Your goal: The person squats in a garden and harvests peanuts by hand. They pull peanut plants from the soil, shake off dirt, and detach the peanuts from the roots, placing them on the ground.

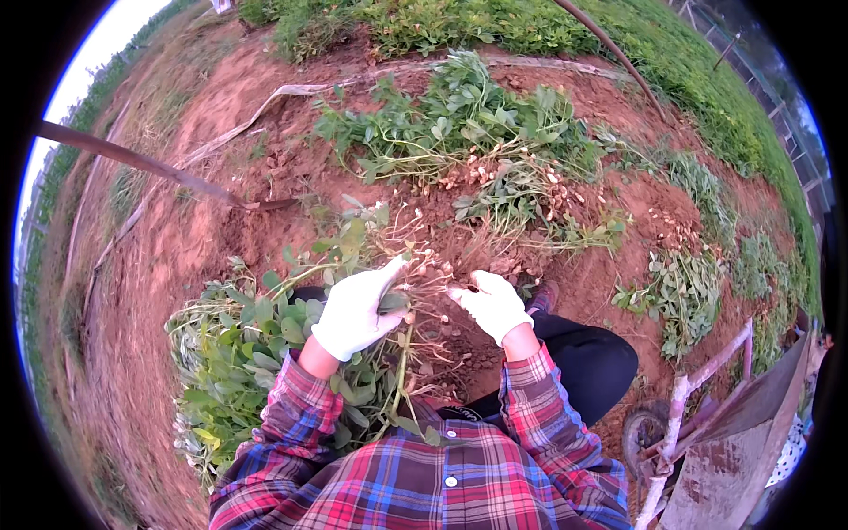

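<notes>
In a white glove, my left hand is closed around the stems of an uprooted peanut plant, just below its roots. The leafy part hangs down toward my lap. My right hand, also gloved in white, pinches at the root end, where thin roots and several pale pods spread out between the two hands. What exactly lies between its fingertips is too small to make out. Beside my left forearm is a heap of green peanut plants.
Pulled peanut plants with exposed pods lie ahead on red soil. Another bunch lies to the right. A wheelbarrow stands at lower right. Wooden poles rise at left and upper right.
</notes>
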`<state>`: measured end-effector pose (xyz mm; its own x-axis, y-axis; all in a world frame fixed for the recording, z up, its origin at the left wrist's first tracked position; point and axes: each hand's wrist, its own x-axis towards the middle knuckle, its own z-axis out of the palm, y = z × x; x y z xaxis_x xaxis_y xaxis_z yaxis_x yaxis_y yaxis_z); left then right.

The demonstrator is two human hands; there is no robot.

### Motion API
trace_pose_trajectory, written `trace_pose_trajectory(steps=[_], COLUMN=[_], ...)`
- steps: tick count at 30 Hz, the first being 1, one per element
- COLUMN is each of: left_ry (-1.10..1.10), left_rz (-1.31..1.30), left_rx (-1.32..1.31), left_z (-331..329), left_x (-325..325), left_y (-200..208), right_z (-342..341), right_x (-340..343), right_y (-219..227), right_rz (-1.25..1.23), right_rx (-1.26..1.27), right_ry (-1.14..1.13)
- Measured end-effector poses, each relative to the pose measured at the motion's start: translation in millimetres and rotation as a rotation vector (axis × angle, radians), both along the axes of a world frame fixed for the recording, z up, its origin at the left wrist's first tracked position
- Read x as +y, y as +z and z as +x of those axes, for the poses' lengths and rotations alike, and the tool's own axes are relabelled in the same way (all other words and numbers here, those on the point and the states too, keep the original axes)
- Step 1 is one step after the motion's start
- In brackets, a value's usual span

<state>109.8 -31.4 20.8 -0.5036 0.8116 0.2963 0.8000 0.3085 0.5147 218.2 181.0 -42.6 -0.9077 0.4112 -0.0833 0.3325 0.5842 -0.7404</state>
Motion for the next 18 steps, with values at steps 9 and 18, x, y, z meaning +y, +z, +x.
trace_pose_trajectory(steps=[9,18], left_ry=[-0.049,-0.069], left_rz=[0.054,0.03], left_rx=[-0.123,-0.14], left_z=[-5,-5], left_x=[-6,0], left_y=[-1,2], right_z=[22,12], right_x=[-10,9], right_y=[8,5], right_rz=[-0.561,-0.511], right_rx=[0.277,0.306], right_ry=[-0.193,-0.129])
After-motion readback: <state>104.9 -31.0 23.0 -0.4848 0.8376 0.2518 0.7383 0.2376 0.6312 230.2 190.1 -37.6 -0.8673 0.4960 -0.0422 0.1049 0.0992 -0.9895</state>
